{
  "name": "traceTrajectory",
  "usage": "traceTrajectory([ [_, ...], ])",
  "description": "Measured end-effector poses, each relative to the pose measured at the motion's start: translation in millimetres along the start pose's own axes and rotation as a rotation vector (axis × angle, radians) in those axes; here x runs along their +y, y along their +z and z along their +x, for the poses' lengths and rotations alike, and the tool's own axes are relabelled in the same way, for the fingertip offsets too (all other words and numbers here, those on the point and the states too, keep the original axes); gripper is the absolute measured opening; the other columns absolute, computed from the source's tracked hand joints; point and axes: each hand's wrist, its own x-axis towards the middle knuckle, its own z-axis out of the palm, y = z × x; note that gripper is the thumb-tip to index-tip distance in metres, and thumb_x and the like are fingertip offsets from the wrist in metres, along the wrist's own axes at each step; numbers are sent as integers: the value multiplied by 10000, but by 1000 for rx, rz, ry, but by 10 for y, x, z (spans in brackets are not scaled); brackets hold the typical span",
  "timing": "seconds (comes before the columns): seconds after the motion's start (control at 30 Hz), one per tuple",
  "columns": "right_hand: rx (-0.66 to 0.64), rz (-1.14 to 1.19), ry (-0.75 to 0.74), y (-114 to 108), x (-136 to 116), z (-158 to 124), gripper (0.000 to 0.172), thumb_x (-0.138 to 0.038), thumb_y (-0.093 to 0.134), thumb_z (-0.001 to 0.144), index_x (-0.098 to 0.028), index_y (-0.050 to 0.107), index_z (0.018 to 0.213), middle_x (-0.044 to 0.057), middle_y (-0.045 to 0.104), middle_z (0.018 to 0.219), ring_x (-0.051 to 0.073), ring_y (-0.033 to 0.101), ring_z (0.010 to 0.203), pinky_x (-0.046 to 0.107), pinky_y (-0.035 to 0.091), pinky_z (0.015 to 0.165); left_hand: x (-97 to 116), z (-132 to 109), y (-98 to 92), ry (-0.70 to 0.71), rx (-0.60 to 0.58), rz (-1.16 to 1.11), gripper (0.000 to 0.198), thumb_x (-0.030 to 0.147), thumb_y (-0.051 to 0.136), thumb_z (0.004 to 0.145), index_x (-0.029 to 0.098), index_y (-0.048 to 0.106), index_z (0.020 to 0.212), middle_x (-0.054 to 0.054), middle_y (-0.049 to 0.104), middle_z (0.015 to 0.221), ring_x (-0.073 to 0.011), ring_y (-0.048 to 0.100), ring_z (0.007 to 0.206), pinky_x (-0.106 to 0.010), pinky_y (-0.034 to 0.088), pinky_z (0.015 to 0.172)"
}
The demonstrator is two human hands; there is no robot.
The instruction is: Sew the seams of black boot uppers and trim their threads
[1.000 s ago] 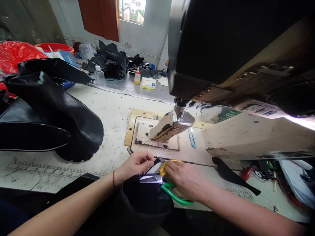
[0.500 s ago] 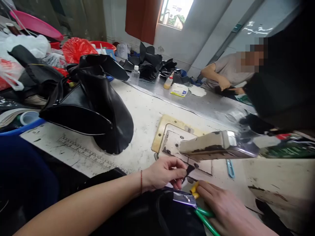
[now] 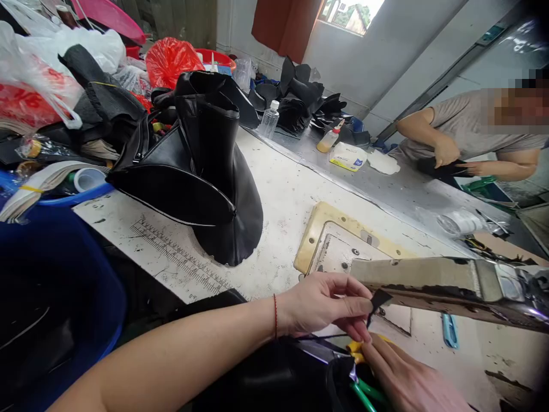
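Note:
My left hand, a red cord round its wrist, pinches a small black strip between thumb and fingers. Close by on the right is my right hand, its fingers curled, with yellow tube-like covers at the fingertips. Scissors with green handles lie at that hand; the handles run under its palm, so the grip is partly hidden. Their blades point left over black leather-like material below my hands. A black, leather-like sewn piece with a zip stands on the white table.
The sewing machine arm crosses at right above its base plate. A light-blue tool lies beyond it. Blue bin at left; red bag and black pieces behind. Across the table, a person handles black material.
My head view has turned left, so the scene sits further right. The black strip shows more clearly in my left hand, and the scissors' blades are now partly covered by black material.

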Motion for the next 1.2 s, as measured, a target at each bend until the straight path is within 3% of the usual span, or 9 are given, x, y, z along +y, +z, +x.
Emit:
traceTrajectory([
  [0.23, 3, 106, 10, -60, -49, 110, 441, 24, 400, 632, -224, 493, 985, 73, 664, 842, 202, 626, 621, 274, 481, 488, -1, 11, -16, 6, 23, -80, 532, 496, 889, 558, 148, 573, 806, 24, 624, 552, -112, 646, 511, -193, 525, 525],
  [0.37, 60, 64, -29, -116, -43, 160, 370, -11, 406, 650, -215, 481, 950, 66, 633, 769, 203, 602, 569, 276, 456, 456, 22, 1, -8, 17, 26, -116, 510, 474, 889, 577, 154, 563, 804, 10, 649, 573, -116, 665, 544, -182, 524, 541],
  [0.47, 84, 16, -38, -91, -29, 216, 425, 1, 402, 644, -190, 504, 1010, 69, 620, 780, 203, 586, 561, 277, 408, 438, 29, -1, -11, 21, 22, -103, 493, 470, 881, 598, 154, 566, 808, 14, 644, 578, -116, 664, 545, -191, 527, 553],
  [0.7, -88, 133, 7, -80, 53, 202, 298, -9, 462, 659, -226, 500, 861, 37, 596, 773, 192, 584, 636, 276, 427, 541, 75, 5, -10, 91, 93, -148, 481, 452, 892, 592, 144, 584, 794, 23, 622, 632, -121, 656, 591, -216, 512, 569],
  [0.87, -82, 119, 23, -143, 11, 290, 277, -5, 450, 719, -224, 507, 879, 50, 608, 814, 193, 590, 667, 286, 435, 578, 81, 5, 3, 131, 122, -177, 475, 445, 893, 597, 147, 593, 812, 21, 623, 642, -125, 662, 617, -220, 524, 595],
  [1.03, -68, 52, -3, -103, -20, 349, 241, -9, 451, 719, -219, 506, 825, 33, 600, 749, 167, 564, 563, 265, 391, 504, 92, -8, 14, 168, 129, -166, 453, 434, 881, 623, 147, 588, 814, 2, 641, 684, -134, 671, 631, -232, 537, 618],
  [1.1, -25, 42, 9, -160, 40, 260, 242, -14, 427, 738, -221, 517, 825, 27, 594, 717, 160, 550, 510, 262, 367, 455, 119, -7, -9, 238, 231, -156, 404, 407, 853, 674, 151, 581, 829, -3, 643, 691, -133, 672, 648, -227, 538, 634],
  [1.2, 50, 99, 55, -378, 124, 74, 222, -91, 425, 815, -234, 561, 916, 46, 641, 768, 170, 592, 531, 253, 405, 437, 146, 19, -75, 329, 512, -106, 257, 329, 740, 810, 163, 554, 873, 22, 606, 718, -81, 637, 664, -187, 524, 677],
])
